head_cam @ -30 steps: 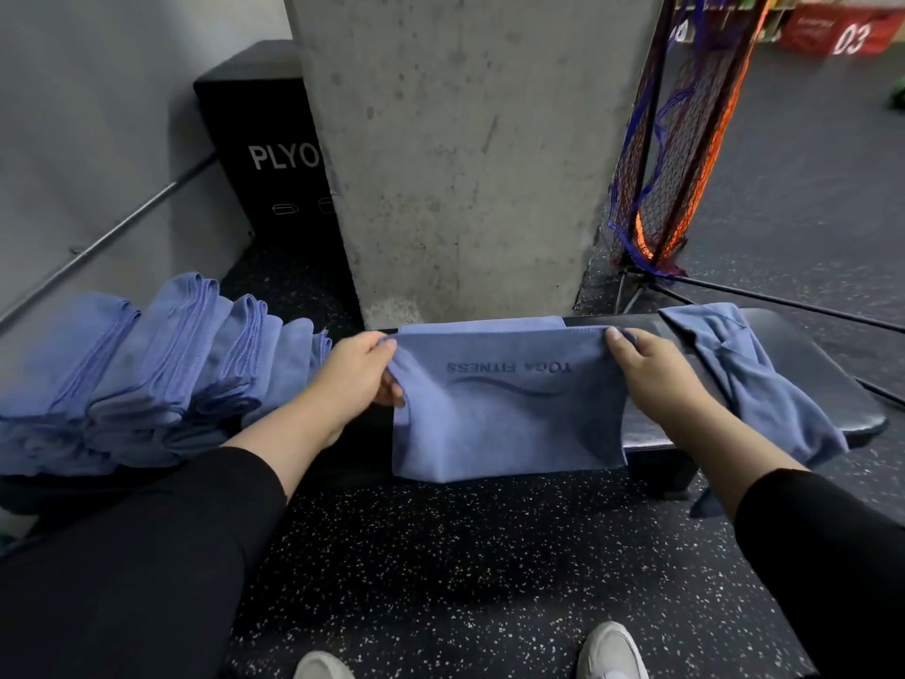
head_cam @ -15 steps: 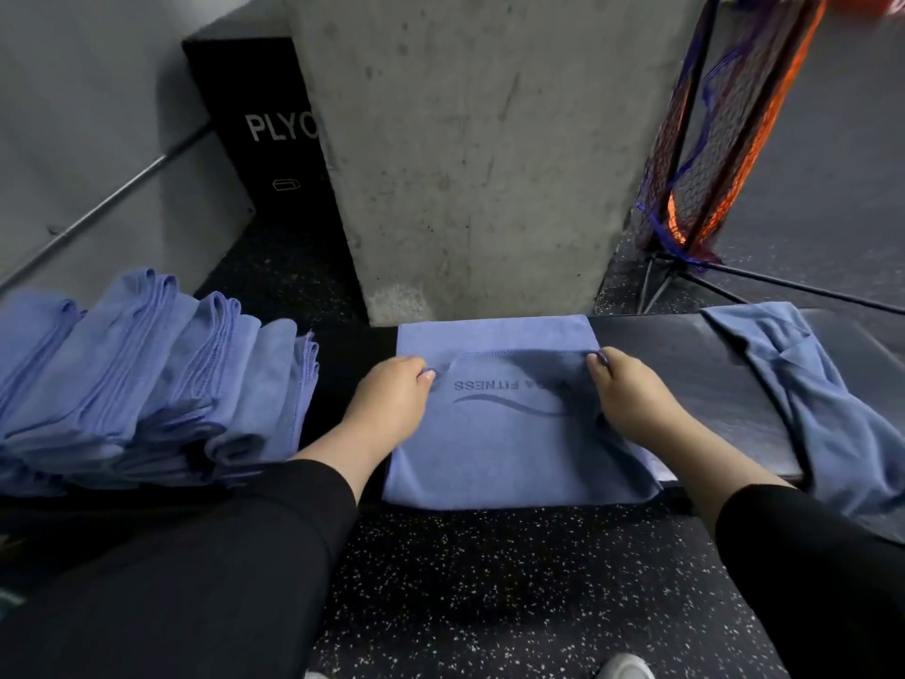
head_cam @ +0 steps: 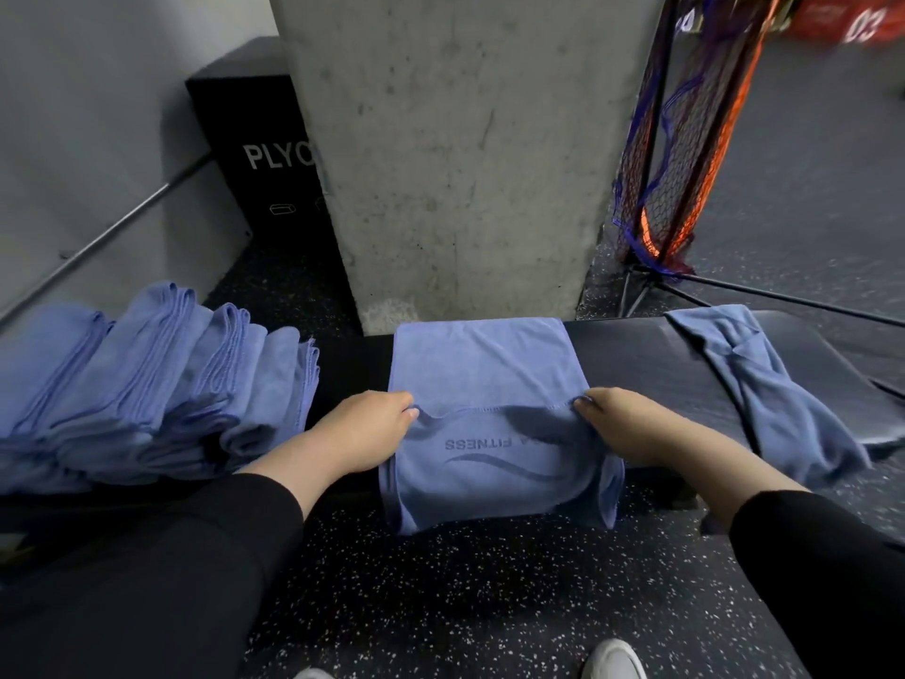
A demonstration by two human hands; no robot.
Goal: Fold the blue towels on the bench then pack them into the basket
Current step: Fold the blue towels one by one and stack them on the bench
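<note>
Now, line by line
Bench: dark padded top running under and past both hands, left and right; its front edge lies just below the wrists
Folded stack: a leaning row of finished blue towels, well out beyond the left hand on the same bench; it sits as it did a second ago, so the count of finished towels has not grown
Towel in work: spread flat between the two hands, far end reaching toward the concrete pillar, near part hanging over the bench front with the printed logo showing upside down
Change: a second ago the hemmed edge was held up at the far side of the bench; half a second ago it was laid near the middle; now it has been drawn back toward the body, leaving a bare single layer beyond the fingers
Meaning: this reads as one fold being placed or corrected, probably a lengthwise halving; the towel is not yet compact enough to join the stack
Loose towel: crumpled and draped off the bench, beyond the right hand, untouched and apparently next in turn
Left hand: fingers curled, pinching the left corner of the hemmed edge
Right hand: thumb and fingers nipping the right corner of the same hem, which sags slightly between the two grips
Basket: not in view, so packing looks some way off
</note>
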